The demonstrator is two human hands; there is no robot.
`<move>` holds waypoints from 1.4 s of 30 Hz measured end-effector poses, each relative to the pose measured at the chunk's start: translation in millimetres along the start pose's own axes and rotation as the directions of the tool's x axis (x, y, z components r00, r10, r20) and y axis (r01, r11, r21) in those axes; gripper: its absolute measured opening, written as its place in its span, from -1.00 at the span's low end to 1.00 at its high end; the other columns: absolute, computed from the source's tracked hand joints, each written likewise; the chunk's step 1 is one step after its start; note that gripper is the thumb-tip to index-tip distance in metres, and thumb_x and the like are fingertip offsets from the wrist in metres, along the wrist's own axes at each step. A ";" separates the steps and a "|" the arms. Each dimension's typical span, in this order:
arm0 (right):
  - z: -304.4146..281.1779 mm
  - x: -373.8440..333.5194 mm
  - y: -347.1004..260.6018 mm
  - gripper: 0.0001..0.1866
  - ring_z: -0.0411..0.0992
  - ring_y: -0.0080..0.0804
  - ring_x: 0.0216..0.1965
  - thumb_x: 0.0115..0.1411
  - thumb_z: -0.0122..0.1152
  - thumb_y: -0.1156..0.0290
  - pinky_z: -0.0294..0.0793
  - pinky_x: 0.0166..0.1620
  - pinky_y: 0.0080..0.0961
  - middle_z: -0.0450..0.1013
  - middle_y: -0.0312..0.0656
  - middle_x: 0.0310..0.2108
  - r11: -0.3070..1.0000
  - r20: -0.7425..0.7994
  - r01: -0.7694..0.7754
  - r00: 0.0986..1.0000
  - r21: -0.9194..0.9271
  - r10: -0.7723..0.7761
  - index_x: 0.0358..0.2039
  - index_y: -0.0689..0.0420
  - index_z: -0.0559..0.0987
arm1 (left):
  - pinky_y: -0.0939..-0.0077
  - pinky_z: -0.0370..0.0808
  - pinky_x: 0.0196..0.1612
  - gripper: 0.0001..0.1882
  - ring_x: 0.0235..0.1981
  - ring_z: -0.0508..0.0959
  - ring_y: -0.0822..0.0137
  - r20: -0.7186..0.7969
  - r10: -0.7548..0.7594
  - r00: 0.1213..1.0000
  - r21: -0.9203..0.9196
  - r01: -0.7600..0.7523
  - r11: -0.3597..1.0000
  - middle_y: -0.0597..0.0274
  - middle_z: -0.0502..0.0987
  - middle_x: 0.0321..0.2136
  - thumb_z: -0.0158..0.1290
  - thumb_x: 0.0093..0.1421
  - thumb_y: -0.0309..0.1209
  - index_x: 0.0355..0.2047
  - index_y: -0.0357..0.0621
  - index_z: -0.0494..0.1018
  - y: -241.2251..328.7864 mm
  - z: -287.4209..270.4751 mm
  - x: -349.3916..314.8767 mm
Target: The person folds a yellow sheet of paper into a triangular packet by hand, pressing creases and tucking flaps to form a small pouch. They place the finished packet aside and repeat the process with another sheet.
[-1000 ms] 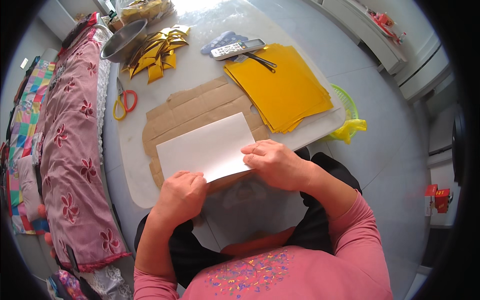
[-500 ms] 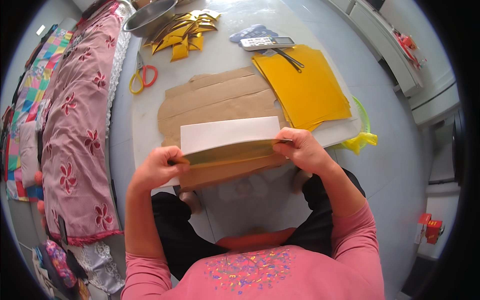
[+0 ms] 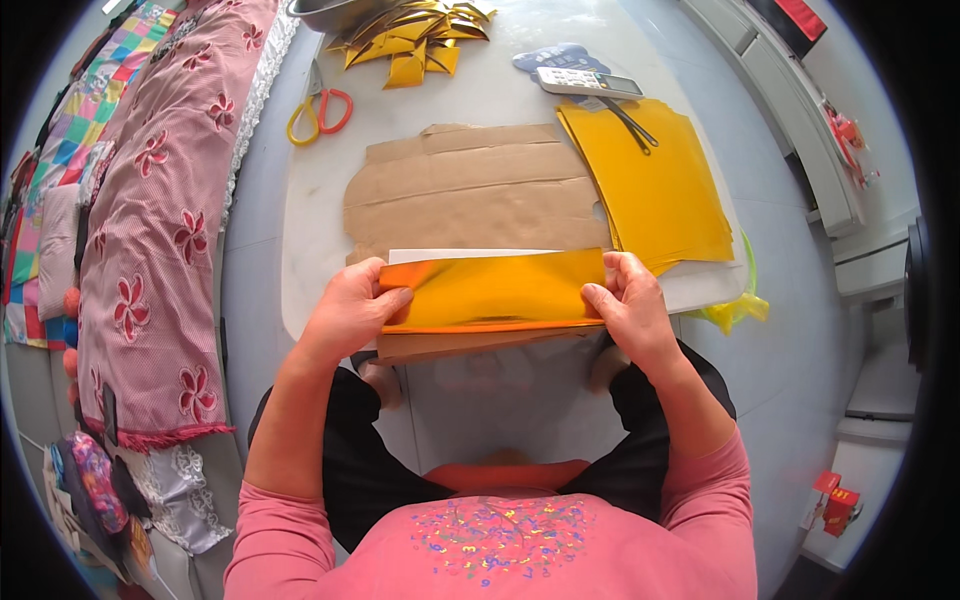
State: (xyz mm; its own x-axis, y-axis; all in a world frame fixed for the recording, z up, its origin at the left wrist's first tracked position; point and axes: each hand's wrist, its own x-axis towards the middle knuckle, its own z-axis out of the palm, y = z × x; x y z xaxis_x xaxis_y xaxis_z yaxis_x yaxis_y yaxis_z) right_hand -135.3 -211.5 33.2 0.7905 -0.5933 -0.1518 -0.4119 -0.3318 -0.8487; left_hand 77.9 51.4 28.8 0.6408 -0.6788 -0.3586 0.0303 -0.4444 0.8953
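A shiny gold foil sheet (image 3: 495, 290) stretches in a folded band between my two hands. My left hand (image 3: 350, 308) pinches its left end, thumb on top. At the right end, my right hand (image 3: 640, 312) grips the same sheet between thumb and fingers. Just behind the band a thin edge of white card or paper (image 3: 470, 254) shows; the band hides the rest. Under them lies a flat piece of brown cardboard (image 3: 465, 190), its near edge showing below the foil.
Right of the cardboard lies a stack of gold sheets (image 3: 665, 190), with a white remote control (image 3: 590, 82) by its far edge. Scissors (image 3: 320, 117) with a yellow and a red handle lie far left. Folded gold pieces (image 3: 410, 40) are heaped beside a metal bowl (image 3: 340, 14).
The gold sheet has turned so its shiny face shows upward, and it covers most of the white piece. Both hands still hold its ends, with thumbs now on top.
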 end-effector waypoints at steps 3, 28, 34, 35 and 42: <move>3.7 -3.5 -7.9 -0.47 0.51 -0.32 -0.44 0.18 0.25 0.51 0.49 -0.28 -0.42 0.50 -0.06 -0.49 0.990 -0.059 0.027 0.998 -0.138 -0.035 0.11 0.51 0.36 | 0.53 0.50 -0.30 -0.84 -0.41 0.53 0.50 -0.076 0.010 0.997 0.083 -0.004 0.997 0.19 0.58 -0.44 0.13 0.24 -0.51 -0.28 -0.39 0.42 1.0 6.0 0.9; 16.9 -6.2 7.6 -0.76 0.46 -0.06 -0.47 0.16 0.11 0.68 0.51 -0.36 -0.29 0.47 -0.03 -0.45 0.765 0.011 0.447 0.866 -0.463 -0.499 -0.14 0.27 0.54 | 0.52 0.48 -0.28 -0.30 -0.47 0.48 0.41 -0.204 0.090 0.975 0.303 -0.024 0.953 0.16 0.47 -0.54 0.09 0.21 -0.58 0.30 -0.50 0.07 11.7 17.0 -10.5; 18.8 -5.2 12.5 -0.80 0.50 -0.02 -0.41 0.21 0.17 0.59 0.53 -0.34 -0.26 0.51 0.00 -0.40 0.748 -0.028 0.425 0.861 -0.511 -0.508 -0.13 0.26 0.55 | 0.40 0.47 -0.29 -0.27 -0.49 0.49 0.24 -0.198 0.110 0.974 0.371 -0.029 0.928 0.08 0.44 -0.56 0.09 0.21 -0.58 0.32 -0.50 0.02 9.1 18.6 -10.5; 18.3 -5.1 13.1 -0.80 0.50 -0.01 -0.42 0.21 0.17 0.59 0.53 -0.34 -0.26 0.51 0.00 -0.40 0.754 -0.030 0.420 0.865 -0.506 -0.502 -0.13 0.25 0.55 | 0.31 0.48 -0.28 -0.28 -0.47 0.52 0.13 -0.196 0.099 0.976 0.375 -0.019 0.927 0.01 0.46 -0.54 0.08 0.21 -0.58 0.32 -0.50 0.01 10.8 19.6 -10.2; 16.6 -1.7 11.8 -0.77 0.49 -0.02 -0.45 0.22 0.18 0.56 0.51 -0.38 -0.25 0.49 -0.02 -0.44 0.761 -0.016 0.406 0.877 -0.506 -0.479 -0.10 0.24 0.54 | 0.47 0.46 -0.34 -0.27 -0.55 0.45 0.30 -0.249 0.197 0.948 0.441 -0.070 0.895 0.13 0.40 -0.59 0.09 0.20 -0.60 0.32 -0.49 0.03 0.0 24.0 -12.6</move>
State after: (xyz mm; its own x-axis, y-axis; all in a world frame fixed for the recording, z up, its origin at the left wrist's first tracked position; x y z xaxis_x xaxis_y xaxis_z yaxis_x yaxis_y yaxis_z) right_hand -134.0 -202.2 15.1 0.8836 -0.3737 0.2819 -0.2218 -0.8646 -0.4508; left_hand 51.4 46.0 27.0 0.8045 -0.5858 -0.0982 -0.3561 -0.6080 0.7096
